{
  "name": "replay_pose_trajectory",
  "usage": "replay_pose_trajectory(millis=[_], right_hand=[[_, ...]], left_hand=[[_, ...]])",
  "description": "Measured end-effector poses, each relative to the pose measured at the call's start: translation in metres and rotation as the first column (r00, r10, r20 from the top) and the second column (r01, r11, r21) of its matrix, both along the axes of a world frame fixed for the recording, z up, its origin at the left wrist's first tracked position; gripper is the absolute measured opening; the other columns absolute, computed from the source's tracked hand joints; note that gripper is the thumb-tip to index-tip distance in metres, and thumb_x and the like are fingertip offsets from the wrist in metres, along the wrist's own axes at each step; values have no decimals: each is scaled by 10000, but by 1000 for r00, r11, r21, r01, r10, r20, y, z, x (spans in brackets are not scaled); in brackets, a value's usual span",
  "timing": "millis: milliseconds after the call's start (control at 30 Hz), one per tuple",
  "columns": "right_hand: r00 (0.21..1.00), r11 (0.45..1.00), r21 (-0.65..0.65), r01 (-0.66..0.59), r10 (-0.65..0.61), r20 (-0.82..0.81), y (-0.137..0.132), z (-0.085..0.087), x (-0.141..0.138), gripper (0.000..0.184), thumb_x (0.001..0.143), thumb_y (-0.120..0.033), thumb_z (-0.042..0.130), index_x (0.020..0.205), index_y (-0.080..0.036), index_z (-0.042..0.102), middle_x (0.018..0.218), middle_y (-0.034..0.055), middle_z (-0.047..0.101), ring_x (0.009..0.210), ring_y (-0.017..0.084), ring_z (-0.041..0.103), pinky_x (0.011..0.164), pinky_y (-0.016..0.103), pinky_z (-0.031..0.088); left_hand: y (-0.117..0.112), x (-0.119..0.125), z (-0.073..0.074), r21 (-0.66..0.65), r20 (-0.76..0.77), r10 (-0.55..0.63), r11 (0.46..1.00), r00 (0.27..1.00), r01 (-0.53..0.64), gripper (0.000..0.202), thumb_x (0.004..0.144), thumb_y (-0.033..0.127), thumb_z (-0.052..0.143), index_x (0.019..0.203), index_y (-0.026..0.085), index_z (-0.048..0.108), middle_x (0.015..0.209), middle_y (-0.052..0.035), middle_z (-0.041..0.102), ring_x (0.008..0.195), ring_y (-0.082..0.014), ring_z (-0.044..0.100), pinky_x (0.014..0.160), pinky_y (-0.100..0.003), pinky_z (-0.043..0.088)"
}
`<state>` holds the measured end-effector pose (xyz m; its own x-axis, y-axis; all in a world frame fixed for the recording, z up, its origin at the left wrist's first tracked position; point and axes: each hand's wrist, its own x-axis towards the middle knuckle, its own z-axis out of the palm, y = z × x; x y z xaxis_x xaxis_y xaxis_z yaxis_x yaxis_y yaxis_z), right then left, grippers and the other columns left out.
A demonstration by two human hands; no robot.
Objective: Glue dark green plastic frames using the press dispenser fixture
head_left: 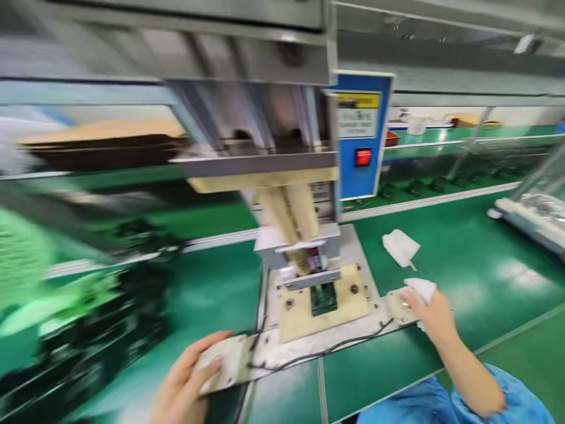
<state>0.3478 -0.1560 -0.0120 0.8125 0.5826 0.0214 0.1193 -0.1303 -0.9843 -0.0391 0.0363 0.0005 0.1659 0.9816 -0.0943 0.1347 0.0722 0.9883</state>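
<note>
My left hand (185, 383) lies flat, fingers stretched over a pale metal switch plate (225, 362) at the left end of a small press's base. My right hand (430, 315) rests on the matching plate (397, 306) at the right end. Its thumb presses there and its fingers are curled round a white cloth (422, 288). Between the plates sits a beige fixture (348, 297) holding a small green circuit board (323, 299). The press head (304, 259) stands low, just above the board. A black cable (318, 353) runs along the base front.
A blue control box (362, 135) with a red button (362, 156) stands behind the press. A white swab on a stick (401, 247) lies on the green mat. A grey tray (529, 221) sits at right. Blurred dark parts (110, 330) fill the left; a conveyor (424, 185) runs behind.
</note>
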Motion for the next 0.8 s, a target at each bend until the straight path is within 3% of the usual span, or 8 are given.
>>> replay_pose_trajectory(millis=[167, 300, 467, 667, 800], right_hand=[[995, 986, -140, 94, -89, 41, -6, -17, 9, 643, 544, -647, 790, 950, -151, 745, 918, 122, 714, 901, 351, 655, 780, 427, 535], [993, 971, -207, 118, -109, 51, -10, -17, 10, 689, 537, -679, 777, 962, -137, 744, 938, 134, 711, 895, 362, 653, 771, 440, 527], [985, 962, -223, 158, -138, 101, -13, -14, 11, 694, 539, -686, 778, 967, -141, 744, 946, 137, 709, 906, 369, 648, 756, 444, 525], [985, 958, -232, 166, -148, 93, -16, -11, 9, 686, 542, -669, 796, 979, -142, 744, 891, 121, 709, 806, 333, 654, 613, 371, 528], [984, 959, -225, 171, -156, 84, -16, -9, 8, 678, 545, -656, 805, 988, -147, 743, 895, 113, 709, 851, 344, 651, 701, 405, 534]], left_hand=[[-4, 5, 8, -71, 106, 39, 997, 994, -32, 397, 592, 346, 751, 954, 193, 691, 992, -46, 708, 802, -215, 623, 638, -237, 496], [-8, 10, 13, -89, 99, 55, 995, 994, -46, 401, 585, 315, 717, 962, 184, 679, 962, -53, 704, 792, -220, 616, 617, -238, 482], [-10, 13, 16, -90, 96, 68, 994, 993, -59, 405, 559, 309, 697, 940, 175, 669, 901, -61, 694, 771, -224, 610, 618, -250, 481], [-11, 15, 16, -112, 116, 61, 993, 991, -48, 421, 572, 317, 720, 968, 186, 663, 908, -41, 689, 749, -199, 604, 611, -231, 476], [-11, 13, 15, -129, 122, 68, 990, 990, -52, 425, 589, 332, 750, 975, 181, 656, 938, -43, 683, 756, -199, 603, 624, -237, 477]])
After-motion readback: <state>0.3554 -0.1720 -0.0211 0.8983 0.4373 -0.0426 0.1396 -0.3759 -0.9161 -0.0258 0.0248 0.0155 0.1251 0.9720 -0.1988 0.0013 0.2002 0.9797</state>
